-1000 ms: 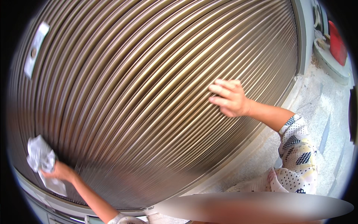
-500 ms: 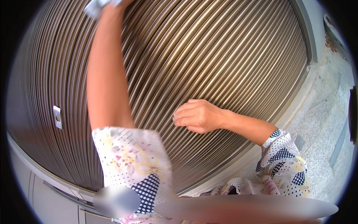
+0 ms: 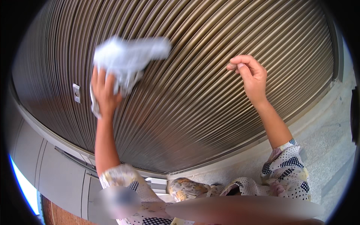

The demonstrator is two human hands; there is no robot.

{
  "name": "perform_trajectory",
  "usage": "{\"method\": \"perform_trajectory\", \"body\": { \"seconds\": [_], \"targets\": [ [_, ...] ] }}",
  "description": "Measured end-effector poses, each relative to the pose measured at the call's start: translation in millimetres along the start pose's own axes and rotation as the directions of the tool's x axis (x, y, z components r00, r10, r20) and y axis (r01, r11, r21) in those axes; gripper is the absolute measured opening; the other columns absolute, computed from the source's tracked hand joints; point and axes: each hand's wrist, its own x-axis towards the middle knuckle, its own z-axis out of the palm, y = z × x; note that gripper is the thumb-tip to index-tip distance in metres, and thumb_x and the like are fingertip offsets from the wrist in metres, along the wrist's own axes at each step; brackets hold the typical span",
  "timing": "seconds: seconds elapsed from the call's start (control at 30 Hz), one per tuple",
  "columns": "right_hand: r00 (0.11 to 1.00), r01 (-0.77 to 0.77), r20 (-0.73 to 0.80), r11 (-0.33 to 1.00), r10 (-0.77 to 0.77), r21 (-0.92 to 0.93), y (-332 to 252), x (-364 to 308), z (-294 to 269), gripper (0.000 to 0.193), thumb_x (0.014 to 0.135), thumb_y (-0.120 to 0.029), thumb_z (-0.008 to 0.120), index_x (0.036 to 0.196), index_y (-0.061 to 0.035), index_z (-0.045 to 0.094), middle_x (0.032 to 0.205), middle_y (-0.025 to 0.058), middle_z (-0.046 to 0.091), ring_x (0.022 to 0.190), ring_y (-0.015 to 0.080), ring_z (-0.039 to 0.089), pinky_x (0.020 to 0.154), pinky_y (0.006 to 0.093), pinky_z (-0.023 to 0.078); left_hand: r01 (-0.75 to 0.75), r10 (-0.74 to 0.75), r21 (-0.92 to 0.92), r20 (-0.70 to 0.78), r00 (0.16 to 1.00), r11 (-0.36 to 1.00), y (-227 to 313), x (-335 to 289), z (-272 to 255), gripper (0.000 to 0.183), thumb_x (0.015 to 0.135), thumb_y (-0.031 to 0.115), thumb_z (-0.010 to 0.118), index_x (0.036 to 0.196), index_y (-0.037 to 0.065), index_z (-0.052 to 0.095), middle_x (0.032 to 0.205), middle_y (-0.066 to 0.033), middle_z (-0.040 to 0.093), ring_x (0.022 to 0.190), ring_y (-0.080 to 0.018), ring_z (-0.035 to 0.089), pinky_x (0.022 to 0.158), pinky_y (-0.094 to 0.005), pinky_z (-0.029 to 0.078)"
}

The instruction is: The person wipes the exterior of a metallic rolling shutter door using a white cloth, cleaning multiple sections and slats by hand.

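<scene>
My left hand grips a pale blue-white cloth against the ribbed metal shutter. The cloth is smeared by motion; most of it spreads beyond the fingertips, and a corner hangs beside the wrist. To the right, my right hand is raised in front of the shutter with its fingers curled in and the thumb near the fingertips. Nothing shows in it. Whether it touches the ribs I cannot tell.
A small lock plate sits on the shutter at the left. Grey panels stand at the lower left. Along the right, a pale stone floor borders the shutter's bottom rail. A small white box-like thing lies near my body.
My left hand has come down from the top edge with the cloth, which now shows spread out. My right hand has moved up and to the right, turning its thumb side into view.
</scene>
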Motion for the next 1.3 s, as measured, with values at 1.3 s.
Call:
{"method": "perform_trajectory", "body": {
  "seconds": [1.3],
  "targets": [
    [0.998,0.047,-0.024,0.988,-0.051,-0.149,24.9,5.3,-20.9,0.018,0.085,0.000,0.046,0.087,-0.0006,0.063,0.076,0.0066,0.067,0.076,0.0123,0.067,0.068,0.0235,0.053,0.686,-0.562,-0.668,0.463,0.686,0.287,194.3,-46.8,84.0,0.032,0.079,0.023,0.063,0.100,0.002,0.054,0.093,-0.0135,0.058,0.086,-0.0265,0.058,0.076,-0.0395,0.047]
  ]
}}
